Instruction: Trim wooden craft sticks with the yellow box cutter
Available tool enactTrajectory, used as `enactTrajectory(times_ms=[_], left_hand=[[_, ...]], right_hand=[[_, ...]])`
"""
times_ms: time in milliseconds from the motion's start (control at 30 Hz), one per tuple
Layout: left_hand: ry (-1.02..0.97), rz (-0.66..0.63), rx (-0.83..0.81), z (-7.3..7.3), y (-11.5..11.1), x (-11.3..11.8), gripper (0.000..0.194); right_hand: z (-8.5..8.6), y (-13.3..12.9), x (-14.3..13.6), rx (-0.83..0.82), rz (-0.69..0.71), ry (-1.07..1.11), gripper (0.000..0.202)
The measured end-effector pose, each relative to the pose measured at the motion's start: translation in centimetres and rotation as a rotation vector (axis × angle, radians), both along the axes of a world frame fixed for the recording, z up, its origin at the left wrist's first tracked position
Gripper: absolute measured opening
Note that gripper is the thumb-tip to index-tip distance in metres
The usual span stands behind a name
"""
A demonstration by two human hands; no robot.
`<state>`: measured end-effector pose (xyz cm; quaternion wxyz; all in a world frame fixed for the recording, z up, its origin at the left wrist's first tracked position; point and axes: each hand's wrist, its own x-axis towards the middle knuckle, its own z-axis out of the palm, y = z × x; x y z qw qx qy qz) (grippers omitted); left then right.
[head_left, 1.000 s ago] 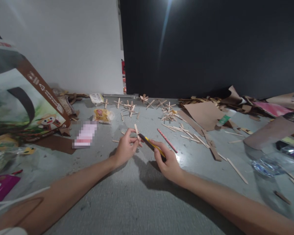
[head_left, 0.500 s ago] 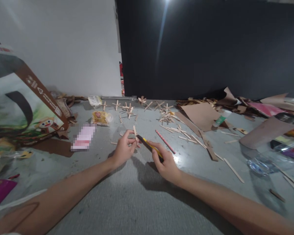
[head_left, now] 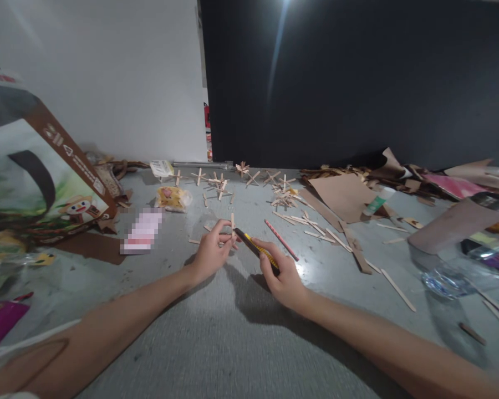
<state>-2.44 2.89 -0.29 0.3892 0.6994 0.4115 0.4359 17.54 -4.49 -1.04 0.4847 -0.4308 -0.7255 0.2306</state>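
Observation:
Between the thumb and fingers of my left hand is a small wooden stick, its upper end pointing up. My right hand is wrapped round a yellow and black utility knife. The knife's front end is right beside the stick and my left fingertips; whether it touches the wood is too small to tell. A red patterned pencil lies to the right of the knife. Beyond my hands stand or lie several crossed stick pieces.
Loose sticks and brown cardboard lie at the right, near a glue stick and a tilted cup. A clear bottle lies closer. At the left are a large printed bag and a yellow packet.
The stick in my left hand has turned a little and is more upright. The knife stays in my right hand, with only a slight shift.

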Motion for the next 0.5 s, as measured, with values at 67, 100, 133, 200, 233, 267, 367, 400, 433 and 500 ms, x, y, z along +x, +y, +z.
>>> enactTrajectory(times_ms=[67,100,133,200,233,267,367,400,433,500], left_hand=[[0.016,0.009,0.021,0.00,0.01,-0.02,0.028],[0.015,0.009,0.025,-0.02,0.02,-0.02,0.028],[0.007,0.006,0.020,-0.05,0.04,-0.01,0.029],[-0.029,-0.011,-0.018,-0.13,0.06,0.02,0.034],[-0.049,-0.023,-0.042,-0.17,0.07,0.04,0.037],[-0.063,-0.031,-0.059,-0.20,0.08,0.06,0.039],[-0.050,-0.020,-0.046,-0.21,0.08,0.06,0.038],[-0.036,-0.013,-0.031,-0.19,0.08,0.05,0.037],[-0.025,-0.008,-0.020,-0.16,0.07,0.03,0.035],[-0.020,-0.010,-0.014,-0.09,0.05,-0.02,0.035]], right_hand=[[-0.03,-0.03,0.07,0.007,-0.001,-0.004,0.038],[-0.03,-0.03,0.09,0.009,-0.004,-0.007,0.037],[-0.03,-0.02,0.09,0.010,-0.006,-0.008,0.037],[-0.04,0.03,0.04,0.008,-0.005,-0.006,0.037],[-0.05,0.06,0.01,0.009,-0.006,-0.005,0.037],[-0.08,0.08,-0.01,0.013,-0.009,-0.005,0.037],[-0.25,0.06,0.03,0.031,-0.021,-0.019,0.036],[-0.32,0.03,0.06,0.034,-0.023,-0.025,0.036],[-0.39,0.01,0.10,0.035,-0.024,-0.031,0.036],[-0.51,-0.03,0.16,0.037,-0.025,-0.033,0.037]])
